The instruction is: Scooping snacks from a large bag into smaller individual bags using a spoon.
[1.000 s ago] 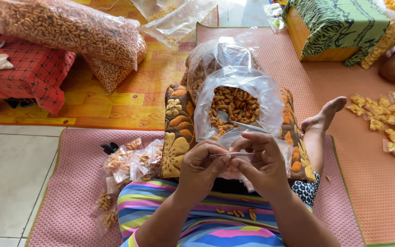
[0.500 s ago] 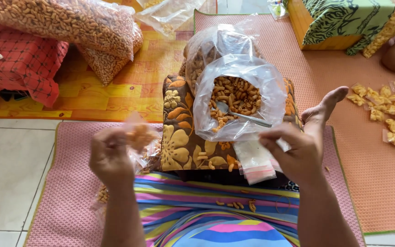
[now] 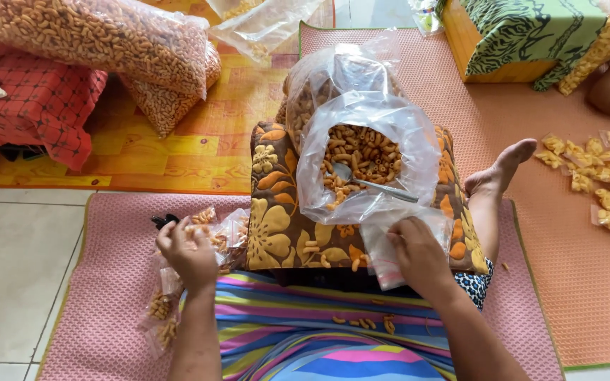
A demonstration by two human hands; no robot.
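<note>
My left hand is down on a pile of small filled snack packets on the pink mat, its fingers curled around one packet. My right hand rests on a stack of small empty clear bags on the floral cushion, fingertips pinching the top bag. Just beyond, a large open plastic bag of curled orange snacks stands on the cushion with a metal spoon lying in it. A few loose snacks lie on the cushion and on my striped lap.
Big sealed sacks of snacks lie at the back left beside a red checked cushion. More small filled packets are spread on the orange mat at right, near my foot. A cloth-covered box stands at the back right.
Both hands were together in front of me closing a small packet. My left hand then carried it out left and down onto the pile, while my right hand dropped onto the empty bags.
</note>
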